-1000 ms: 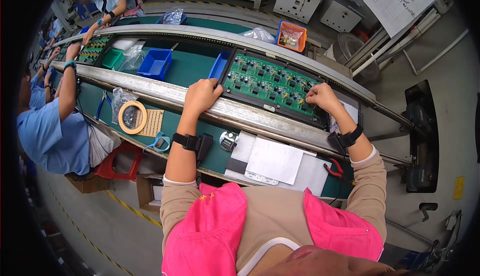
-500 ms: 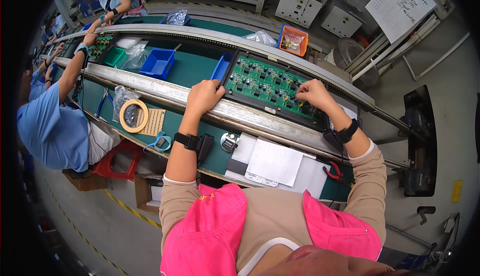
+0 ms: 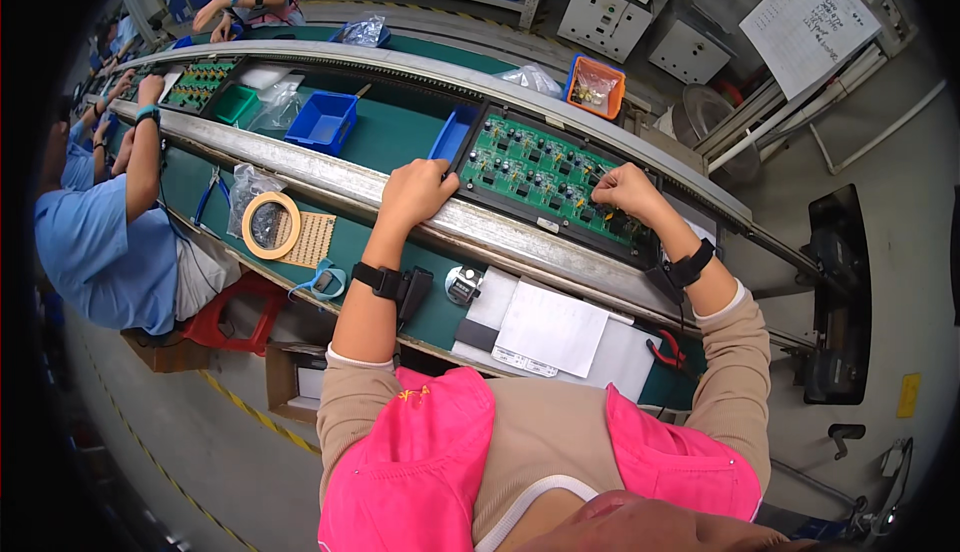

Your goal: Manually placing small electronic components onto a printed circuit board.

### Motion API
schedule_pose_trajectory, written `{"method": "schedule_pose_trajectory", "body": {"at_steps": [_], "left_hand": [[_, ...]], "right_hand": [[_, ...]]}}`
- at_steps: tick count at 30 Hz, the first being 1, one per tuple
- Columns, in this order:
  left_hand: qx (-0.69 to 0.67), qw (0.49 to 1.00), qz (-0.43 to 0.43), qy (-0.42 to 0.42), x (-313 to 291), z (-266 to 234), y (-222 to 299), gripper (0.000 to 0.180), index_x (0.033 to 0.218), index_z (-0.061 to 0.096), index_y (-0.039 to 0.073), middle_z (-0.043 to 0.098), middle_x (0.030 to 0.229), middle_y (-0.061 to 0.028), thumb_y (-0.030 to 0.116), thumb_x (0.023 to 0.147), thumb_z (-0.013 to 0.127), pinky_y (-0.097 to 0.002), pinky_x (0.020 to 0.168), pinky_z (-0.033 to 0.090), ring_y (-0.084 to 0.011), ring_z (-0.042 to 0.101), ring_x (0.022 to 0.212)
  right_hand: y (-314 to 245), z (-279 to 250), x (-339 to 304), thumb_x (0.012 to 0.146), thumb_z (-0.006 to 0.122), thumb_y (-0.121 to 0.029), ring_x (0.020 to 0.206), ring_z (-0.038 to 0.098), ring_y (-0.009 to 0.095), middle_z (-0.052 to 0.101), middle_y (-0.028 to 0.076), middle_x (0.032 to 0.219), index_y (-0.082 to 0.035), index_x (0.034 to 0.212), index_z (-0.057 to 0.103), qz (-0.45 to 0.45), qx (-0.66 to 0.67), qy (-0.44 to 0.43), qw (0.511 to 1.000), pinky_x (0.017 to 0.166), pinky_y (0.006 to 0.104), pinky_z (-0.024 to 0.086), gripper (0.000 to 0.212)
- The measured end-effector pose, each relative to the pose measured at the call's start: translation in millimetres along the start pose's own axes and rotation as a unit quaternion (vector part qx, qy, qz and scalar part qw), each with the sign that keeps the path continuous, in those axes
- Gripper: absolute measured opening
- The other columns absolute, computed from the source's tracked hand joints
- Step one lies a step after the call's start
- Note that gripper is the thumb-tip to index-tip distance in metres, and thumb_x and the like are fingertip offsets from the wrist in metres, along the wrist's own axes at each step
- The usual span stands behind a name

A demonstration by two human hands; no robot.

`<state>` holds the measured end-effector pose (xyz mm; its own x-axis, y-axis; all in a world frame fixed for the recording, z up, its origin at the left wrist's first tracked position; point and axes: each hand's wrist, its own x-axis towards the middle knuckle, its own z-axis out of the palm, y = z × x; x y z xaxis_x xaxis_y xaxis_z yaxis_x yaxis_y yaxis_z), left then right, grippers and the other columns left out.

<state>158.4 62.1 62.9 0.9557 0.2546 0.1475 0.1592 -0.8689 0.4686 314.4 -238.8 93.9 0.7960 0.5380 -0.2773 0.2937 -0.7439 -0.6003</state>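
Note:
A green circuit board lies in a black frame on the conveyor line. My left hand rests curled on the metal rail at the board's near-left corner, touching the frame. My right hand sits on the board's right part, fingers bent down onto its components; whether it pinches a part is hidden. Both wrists wear black straps.
A small blue bin stands left of the board, a bigger blue bin farther left, an orange bin behind. White papers, a tape roll and red-handled cutters lie on the near bench. A person in blue works at my left.
My right hand has moved left from the board's right edge onto its components. The left hand stays on the rail. The person at my left has shifted an arm.

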Motion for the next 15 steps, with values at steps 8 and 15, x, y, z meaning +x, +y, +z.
{"method": "schedule_pose_trajectory", "body": {"at_steps": [8, 15], "left_hand": [[-0.002, 1.0, 0.005, -0.003, 1, -2, 1, 0.031, 0.081, 0.064, 0.001, 0.062, 0.077, -0.0213, 0.03, 0.082, 0.051, -0.0451, 0.07, 0.048, -0.0389, 0.06, 0.075], [0.0, 1.0, 0.005, -0.015, 2, -4, 3, 0.031, 0.082, 0.064, 0.001, 0.062, 0.078, -0.0216, 0.03, 0.082, 0.052, -0.0449, 0.071, 0.048, -0.0389, 0.06, 0.076]], "right_hand": [[0, 4, -1, 0.066, 0.07, -0.009, 0.061, 0.058, 0.012, 0.065, 0.007, 0.067, 0.003, 0.077, 0.069, -0.037, -0.009, 0.018, 0.999, 0.059, 0.027, 0.047, 0.016], [7, 3, -2, 0.066, 0.07, -0.009, 0.061, 0.057, 0.011, 0.065, 0.007, 0.068, 0.003, 0.077, 0.068, -0.041, -0.016, 0.022, 0.999, 0.058, 0.0269, 0.046, 0.016]]}}
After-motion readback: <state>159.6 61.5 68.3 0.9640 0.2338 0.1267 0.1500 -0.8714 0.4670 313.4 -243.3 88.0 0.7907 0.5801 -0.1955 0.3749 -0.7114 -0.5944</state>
